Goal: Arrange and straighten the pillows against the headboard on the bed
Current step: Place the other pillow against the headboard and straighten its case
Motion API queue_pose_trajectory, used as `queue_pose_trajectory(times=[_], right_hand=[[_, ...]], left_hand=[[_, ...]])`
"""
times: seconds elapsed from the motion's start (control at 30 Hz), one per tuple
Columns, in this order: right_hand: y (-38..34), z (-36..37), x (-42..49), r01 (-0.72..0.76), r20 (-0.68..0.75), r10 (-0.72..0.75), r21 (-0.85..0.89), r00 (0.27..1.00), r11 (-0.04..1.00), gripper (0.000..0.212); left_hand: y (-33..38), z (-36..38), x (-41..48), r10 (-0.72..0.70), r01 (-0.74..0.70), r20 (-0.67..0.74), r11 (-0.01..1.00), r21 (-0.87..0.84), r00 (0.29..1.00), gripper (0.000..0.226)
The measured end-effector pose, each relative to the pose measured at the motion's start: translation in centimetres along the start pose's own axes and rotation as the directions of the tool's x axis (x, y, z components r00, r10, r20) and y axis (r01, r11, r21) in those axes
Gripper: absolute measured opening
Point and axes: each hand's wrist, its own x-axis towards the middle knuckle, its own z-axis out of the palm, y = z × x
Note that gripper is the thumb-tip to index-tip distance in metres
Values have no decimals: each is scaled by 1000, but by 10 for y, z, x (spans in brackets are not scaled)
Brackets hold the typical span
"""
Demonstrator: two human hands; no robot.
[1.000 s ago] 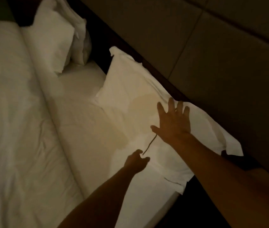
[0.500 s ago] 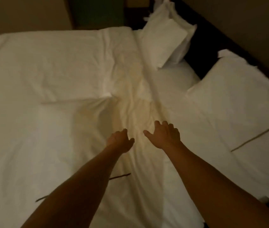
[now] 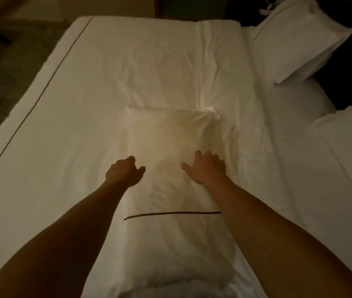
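- Left hand [image 3: 125, 173] loosely curled, fingers bent but holding nothing, hovering at the left edge of the middle pillow [image 3: 170, 151].
- Right hand [image 3: 206, 168] half spread, fingers apart and bent, over the same pillow's right side; contact too dim to judge.
- Lying flat on the white duvet [image 3: 80, 117], a dark stripe [image 3: 171, 214] across its near part.
- Farther right, another pillow [image 3: 299, 39] tilted at the top corner, and a third pillow [image 3: 351, 138] cut by the right edge.
- Dark gap between those two.
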Motion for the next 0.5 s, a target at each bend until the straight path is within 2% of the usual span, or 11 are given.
queue_pose_trajectory(times=[0.1, 0.2, 0.3, 0.4, 0.47, 0.5], right_hand=[[-2, 18, 13, -38, 2, 38, -6, 999, 999, 83], [6, 42, 29, -163, 49, 162, 23, 986, 986, 89], [34, 77, 55, -341, 135, 319, 193, 938, 920, 89], [66, 118, 76, -320, 298, 195, 462, 934, 827, 74], [77, 143, 82, -401, 354, 215, 622, 910, 673, 89], [79, 152, 85, -435, 366, 243, 661, 898, 612, 100]], left_hand=[[-16, 24, 10, -21, 22, 29, 1000, -22, 999, 62], [-22, 61, 25, -70, 75, 52, 993, -96, 996, 73], [-11, 104, 45, -155, 176, 98, 947, -269, 983, 96], [-9, 140, 67, -316, 347, 147, 802, -487, 937, 113], [-18, 156, 79, -442, 482, 224, 649, -589, 869, 123], [-23, 162, 83, -468, 512, 247, 607, -607, 848, 126]])
